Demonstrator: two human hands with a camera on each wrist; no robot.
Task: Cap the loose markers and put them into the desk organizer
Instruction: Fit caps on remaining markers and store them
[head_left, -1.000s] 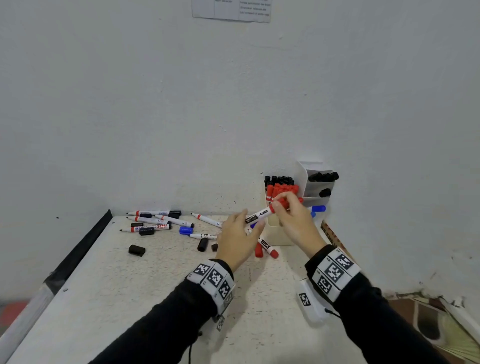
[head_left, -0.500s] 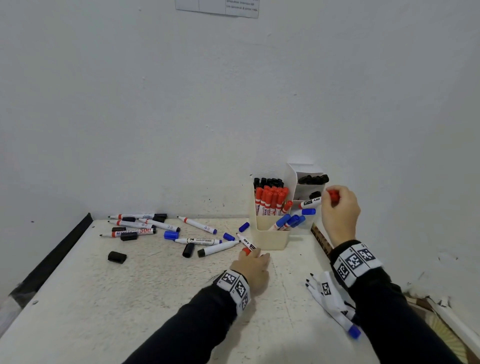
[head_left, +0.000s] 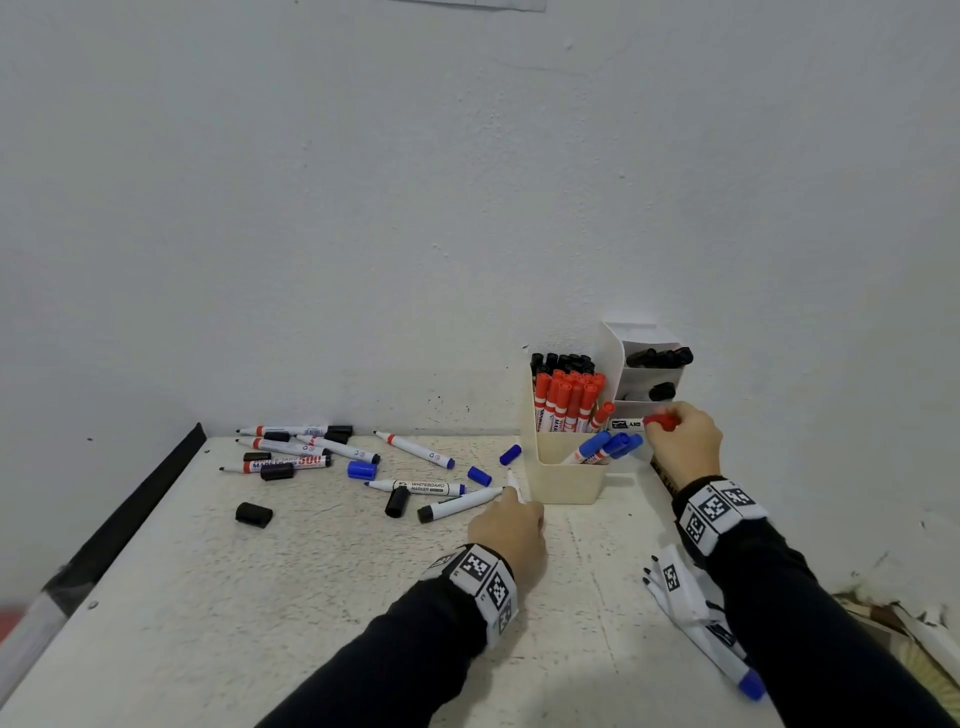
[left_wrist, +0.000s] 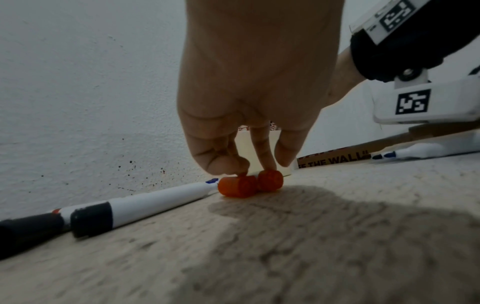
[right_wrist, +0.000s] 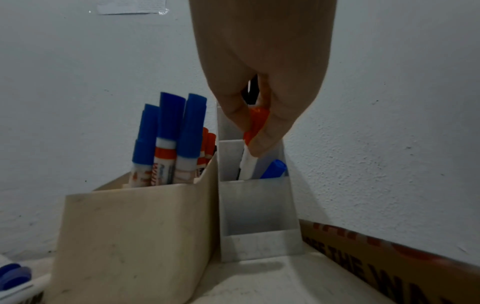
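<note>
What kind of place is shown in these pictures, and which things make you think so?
Probably an office or classroom work corner. A speckled off-white table stands against a plain white wall; a cream plastic desk organizer holds red-capped whiteboard markers; a printed paper notice hangs on the wall.

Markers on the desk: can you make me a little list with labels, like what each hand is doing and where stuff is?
right hand: pinches the red-capped marker by its cap, lowering it into the white organizer
same slot: one blue-capped marker
left hand: fingertips touch two red caps on the table
beige cup: red, black and blue capped markers standing
loose on table: several markers and caps, left of the cup
</note>
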